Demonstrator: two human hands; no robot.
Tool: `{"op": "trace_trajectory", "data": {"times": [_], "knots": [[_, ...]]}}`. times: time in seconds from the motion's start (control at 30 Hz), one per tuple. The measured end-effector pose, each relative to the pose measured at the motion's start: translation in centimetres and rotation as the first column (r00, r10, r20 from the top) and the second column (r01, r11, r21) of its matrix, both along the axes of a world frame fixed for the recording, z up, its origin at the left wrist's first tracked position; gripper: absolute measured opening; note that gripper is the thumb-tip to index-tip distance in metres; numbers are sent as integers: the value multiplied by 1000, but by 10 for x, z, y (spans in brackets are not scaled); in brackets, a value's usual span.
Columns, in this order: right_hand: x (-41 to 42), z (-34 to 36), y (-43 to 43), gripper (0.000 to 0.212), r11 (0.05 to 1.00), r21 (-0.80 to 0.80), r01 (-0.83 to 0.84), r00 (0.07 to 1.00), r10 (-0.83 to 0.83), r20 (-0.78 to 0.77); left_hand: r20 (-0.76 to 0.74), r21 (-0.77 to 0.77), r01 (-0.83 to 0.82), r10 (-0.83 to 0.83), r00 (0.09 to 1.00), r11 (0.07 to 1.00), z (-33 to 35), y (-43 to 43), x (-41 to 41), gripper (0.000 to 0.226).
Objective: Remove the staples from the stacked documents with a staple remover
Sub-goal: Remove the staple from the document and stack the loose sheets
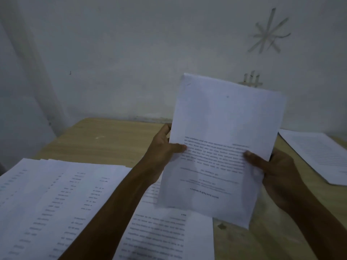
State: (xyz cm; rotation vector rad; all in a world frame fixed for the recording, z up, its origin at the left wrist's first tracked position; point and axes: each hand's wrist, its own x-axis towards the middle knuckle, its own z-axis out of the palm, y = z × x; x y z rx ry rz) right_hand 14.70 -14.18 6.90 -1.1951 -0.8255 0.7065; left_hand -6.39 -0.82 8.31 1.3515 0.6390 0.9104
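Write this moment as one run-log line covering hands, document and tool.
document: raised above table, print upside down | left hand: grips its left edge | right hand: grips its right edge | staple remover: not in view

printed document (221, 139) upright between left hand (161, 147) and right hand (276, 171), above paper-strewn wooden table (105, 139)

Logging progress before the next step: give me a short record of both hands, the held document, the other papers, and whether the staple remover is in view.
left hand: grips the left edge of the held document, thumb on the front
right hand: grips its right edge, thumb on the front
held document: raised off the table, print upside down to the camera
left stack: fanned sheets lying on the table
centre sheet: flat, beneath the left forearm
right papers: flat at the table's right edge
staple remover: not in view
staple: cannot tell
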Motion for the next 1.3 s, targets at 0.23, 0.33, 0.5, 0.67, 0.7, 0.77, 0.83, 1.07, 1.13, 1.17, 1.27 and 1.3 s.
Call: {"op": "trace_trajectory", "data": {"times": [0.23, 0.33, 0.5, 0.67, 0.7, 0.77, 0.83, 1.07, 1.13, 1.17, 1.27, 1.3], "knots": [[-6, 34, -5, 37, 921, 277, 273, 869, -360, 341, 118, 178, -56, 35, 992, 982, 18, -11, 15, 30], [-5, 29, -13, 35, 909, 294, 296, 857, -389, 340, 128, 130, -52, 35, 991, 990, 11, -14, 12, 36], [1, -7, -19, 27, 942, 184, 282, 893, -327, 308, 27, 69, -2, 0, 1000, 998, -12, -24, 12, 41], [0, 7, -20, 29, 923, 247, 294, 888, -359, 287, 11, 171, -16, 14, 1000, 985, 5, -31, 12, 31], [0, 14, -20, 34, 918, 278, 284, 889, -360, 282, 17, 201, -15, 12, 1000, 980, 11, -33, 12, 31], [0, 20, -21, 32, 906, 315, 281, 885, -372, 281, 9, 239, -10, 8, 1000, 971, 17, -36, 11, 29], [0, 15, -22, 22, 910, 308, 278, 875, -372, 310, -45, 258, 14, -3, 999, 966, 16, -40, 11, 27], [-8, -6, -24, 33, 940, 199, 275, 884, -329, 332, -54, 149, -117, 126, 991, 982, 1, -44, 16, 18], [-7, -1, -23, 29, 943, 210, 260, 890, -318, 326, -46, 142, -112, 120, 992, 984, 4, -44, 16, 27], [-7, 0, -22, 27, 944, 215, 252, 896, -311, 317, -47, 133, -111, 118, 992, 985, 4, -44, 15, 29], [-9, -8, -20, 27, 955, 168, 246, 906, -288, 311, -96, 55, -115, 119, 988, 992, -3, -42, 15, 36], [-10, -13, -20, 28, 959, 138, 248, 914, -279, 293, -117, 24, -110, 112, 987, 994, -5, -43, 15, 40]]}}
